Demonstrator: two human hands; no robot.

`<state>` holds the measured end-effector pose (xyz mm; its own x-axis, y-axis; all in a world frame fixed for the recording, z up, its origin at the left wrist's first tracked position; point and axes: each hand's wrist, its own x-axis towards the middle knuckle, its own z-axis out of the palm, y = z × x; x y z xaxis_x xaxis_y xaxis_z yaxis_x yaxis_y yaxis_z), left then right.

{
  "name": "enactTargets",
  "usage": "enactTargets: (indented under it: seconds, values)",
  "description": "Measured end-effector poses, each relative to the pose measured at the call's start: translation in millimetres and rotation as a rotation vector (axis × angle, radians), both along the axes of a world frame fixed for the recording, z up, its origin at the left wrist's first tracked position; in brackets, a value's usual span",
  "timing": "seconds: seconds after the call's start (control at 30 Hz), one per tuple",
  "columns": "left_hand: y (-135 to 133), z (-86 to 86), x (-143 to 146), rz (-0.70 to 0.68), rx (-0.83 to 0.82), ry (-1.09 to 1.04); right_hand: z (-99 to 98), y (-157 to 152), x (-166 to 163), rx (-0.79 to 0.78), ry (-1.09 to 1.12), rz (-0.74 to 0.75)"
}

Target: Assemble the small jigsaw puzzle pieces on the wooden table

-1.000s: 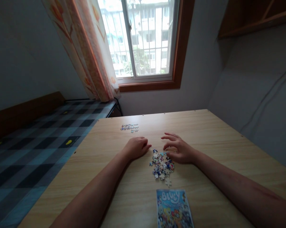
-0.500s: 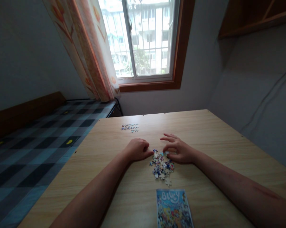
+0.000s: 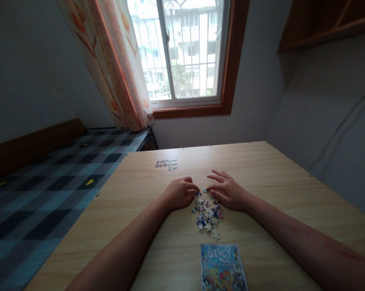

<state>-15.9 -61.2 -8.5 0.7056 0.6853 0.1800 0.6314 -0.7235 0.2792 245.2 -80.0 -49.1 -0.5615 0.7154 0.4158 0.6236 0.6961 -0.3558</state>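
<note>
Head view: light-blue jigsaw piece (image 3: 204,190) is now separating from multicoloured pile (image 3: 208,216) at 12 o'clock, left hand (image 3: 180,192) half-curled, right hand (image 3: 229,190) part-open, grips unclear.

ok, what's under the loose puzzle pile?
Wooden tabletop, visible around the edges of the loose puzzle pile. Pieces overlap in the pile, so the lower ones and the surface directly beneath are largely covered; can't tell more.

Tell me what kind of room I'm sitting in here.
It looks like a bedroom, probably in a flat: there's a bed with a checked cover beside the table, a flowered curtain, and a barred window facing another building.
</note>
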Motion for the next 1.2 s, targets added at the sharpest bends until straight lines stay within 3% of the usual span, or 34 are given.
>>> enactTargets:
  seconds: [0.17, 0.3, 0.43, 0.57, 0.67, 0.83, 1.03, 1.2]
  values:
    - [-0.1, -0.7, 1.3, 0.017, -0.064, -0.012, -7.0, 4.5, -0.4, 0.032, 0.083, -0.094]
    - [-1.3, -1.2, 3.9, 0.024, -0.013, -0.041, -7.2, 7.9, 0.1, 0.057, 0.128, -0.142]
    - [-5.2, 0.1, 10.0, -0.083, 0.095, -0.033, -5.3, 9.3, 0.2, 0.076, 0.171, -0.146]
    - [-11.3, 5.0, 16.0, -0.218, 0.090, -0.016, -5.0, 8.9, 0.8, 0.084, 0.195, -0.131]
    - [-13.8, 7.3, 18.4, -0.213, 0.111, 0.036, -6.1, 9.1, 1.7, 0.089, 0.214, -0.130]
    - [-6.1, 3.5, 14.0, 0.127, 0.215, 0.224, -8.5, 10.4, 2.8, 0.095, 0.201, -0.119]
    - [11.6, 8.0, -4.1, 0.523, 0.082, 0.375, -8.6, 10.2, 3.0, 0.098, 0.203, -0.119]
    - [23.8, 10.8, -19.2, 0.750, 0.076, 0.395, -8.9, 10.0, 3.0, 0.114, 0.208, -0.113]
